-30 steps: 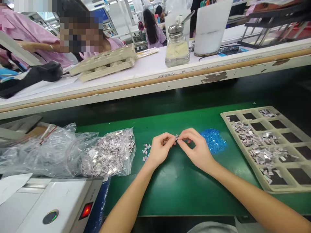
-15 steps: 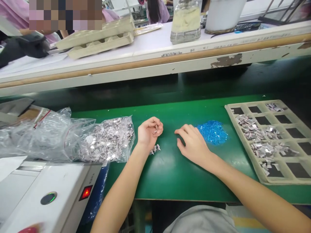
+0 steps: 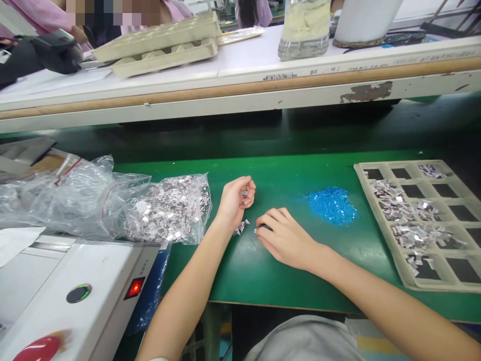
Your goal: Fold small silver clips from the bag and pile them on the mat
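My left hand (image 3: 236,201) is curled closed above the green table, with small silver metal parts (image 3: 244,193) showing between its fingers. Just below its wrist lies a little heap of the same metal parts (image 3: 240,227). My right hand (image 3: 283,234) is closed in a pinch right of that heap, and a tiny pale-ended piece (image 3: 256,230) shows at its fingertips; most of it is hidden. Behind the right hand, a pile of thin blue strips (image 3: 332,205) lies on the table. Left of my left hand is a clear plastic bag (image 3: 169,208) full of silver metal parts.
A compartment tray (image 3: 398,260) at the right holds silver parts in several cells. At lower left stands a white machine (image 3: 108,271) with a lit red switch (image 3: 134,288). A raised shelf (image 3: 240,85) crosses the back, bearing pulp trays (image 3: 165,57) and a glass jar (image 3: 304,35).
My right hand has moved left and down from beside the blue strips to the little heap, and its fingers have closed into a pinch. My left hand has turned slightly, staying curled.
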`<act>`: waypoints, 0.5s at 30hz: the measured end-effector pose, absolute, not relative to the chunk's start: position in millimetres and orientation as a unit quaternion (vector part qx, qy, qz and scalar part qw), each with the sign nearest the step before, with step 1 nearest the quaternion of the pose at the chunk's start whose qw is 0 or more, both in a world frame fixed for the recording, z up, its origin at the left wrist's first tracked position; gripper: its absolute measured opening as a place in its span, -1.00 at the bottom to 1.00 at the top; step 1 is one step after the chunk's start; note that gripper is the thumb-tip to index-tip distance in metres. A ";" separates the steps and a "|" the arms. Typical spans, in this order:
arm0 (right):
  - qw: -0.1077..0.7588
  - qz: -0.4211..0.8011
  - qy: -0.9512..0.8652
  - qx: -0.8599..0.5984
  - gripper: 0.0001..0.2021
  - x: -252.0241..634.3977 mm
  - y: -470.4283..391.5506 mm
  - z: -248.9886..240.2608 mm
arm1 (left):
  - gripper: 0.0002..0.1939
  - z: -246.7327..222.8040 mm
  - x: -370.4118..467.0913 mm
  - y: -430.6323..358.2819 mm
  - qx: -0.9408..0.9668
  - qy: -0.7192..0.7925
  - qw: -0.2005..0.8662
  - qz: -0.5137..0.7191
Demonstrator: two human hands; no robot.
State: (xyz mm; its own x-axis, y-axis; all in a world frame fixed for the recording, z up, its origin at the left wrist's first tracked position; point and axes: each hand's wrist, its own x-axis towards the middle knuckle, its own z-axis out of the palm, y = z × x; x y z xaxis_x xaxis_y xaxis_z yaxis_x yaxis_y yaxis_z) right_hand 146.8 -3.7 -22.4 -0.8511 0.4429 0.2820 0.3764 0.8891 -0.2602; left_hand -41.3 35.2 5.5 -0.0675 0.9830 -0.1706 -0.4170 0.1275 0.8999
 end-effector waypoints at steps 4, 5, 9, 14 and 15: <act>0.175 0.147 -0.942 -0.245 -0.75 148.0 -4.5 -21.9 | -0.73 5.4 -40.9 34.7 0.327 0.449 0.597 0.579; 0.173 0.153 -0.941 -0.247 -0.72 148.1 -4.9 -21.5 | -0.73 5.4 -40.6 34.3 0.330 0.450 0.595 0.578; 0.173 0.161 -0.943 -0.233 -0.68 147.2 -6.5 -19.4 | -0.73 5.4 -39.1 32.8 0.341 0.456 0.588 0.574; 0.167 0.117 -0.953 -0.225 -0.70 144.9 -8.7 -18.3 | -0.72 4.5 -37.6 33.0 0.353 0.468 0.581 0.565; 0.163 0.111 -0.955 -0.221 -0.75 144.7 -8.9 -18.3 | -0.71 4.1 -37.5 33.1 0.355 0.470 0.579 0.564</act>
State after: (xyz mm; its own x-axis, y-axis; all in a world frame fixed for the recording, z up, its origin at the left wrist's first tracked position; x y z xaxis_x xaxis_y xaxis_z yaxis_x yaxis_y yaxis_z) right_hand 144.7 -8.9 -18.3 -0.8492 0.4579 0.2628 0.3851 0.8778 -0.2849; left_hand -37.5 33.1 4.1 -0.0770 0.9865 -0.1445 -0.3191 0.1129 0.9410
